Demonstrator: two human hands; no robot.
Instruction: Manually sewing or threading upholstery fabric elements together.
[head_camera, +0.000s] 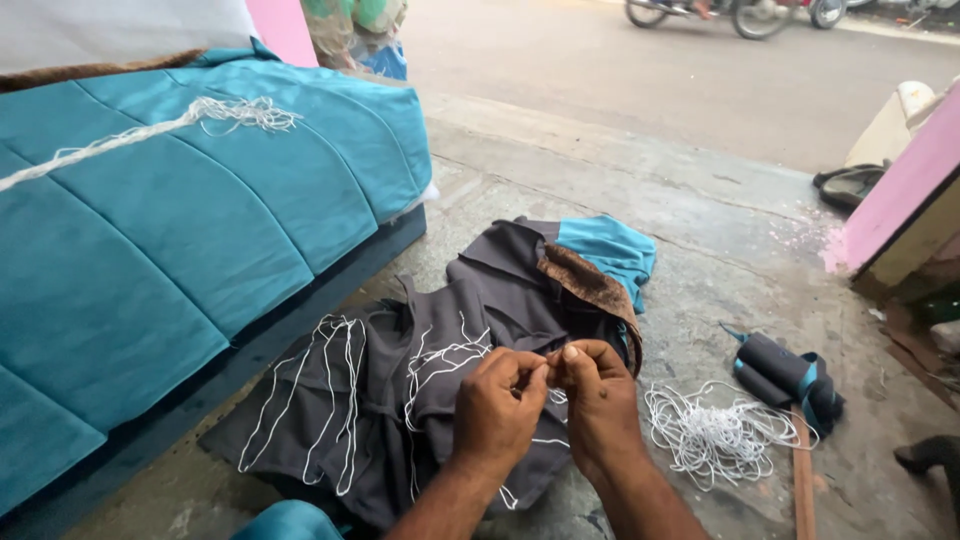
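While both hands meet over the dark grey cloth (400, 400), the left hand (497, 405) and the right hand (598, 395) pinch a thin white string (550, 372) between thumb and fingertips, so each grip is clenched on it. The string is very short between the two hands, and the fingertips almost touch each other. More pieces of the same white string lie on the grey cloth just to the left of the left hand, in long loops and in a small tangle.

The grey cloth is spread on the concrete floor (700, 230), directly under the hands. At its far edge a brown patterned piece (590, 285) and a teal piece of fabric (610, 248) lie on it. A loose pile of white string (710, 430) lies on the floor just beside the right hand, to its right. Beyond this pile there is a dark roll of cloth with teal bands (790, 375), and a narrow wooden strip (803, 490) lies near the pile toward the bottom edge.

At the left side stands a teal padded cushion (180, 230) with stitched lines, and a white cord (150, 130) with a frayed end lies across its top. A pink wall corner (900, 190) is at the right side. No label or sign can be seen clearly.
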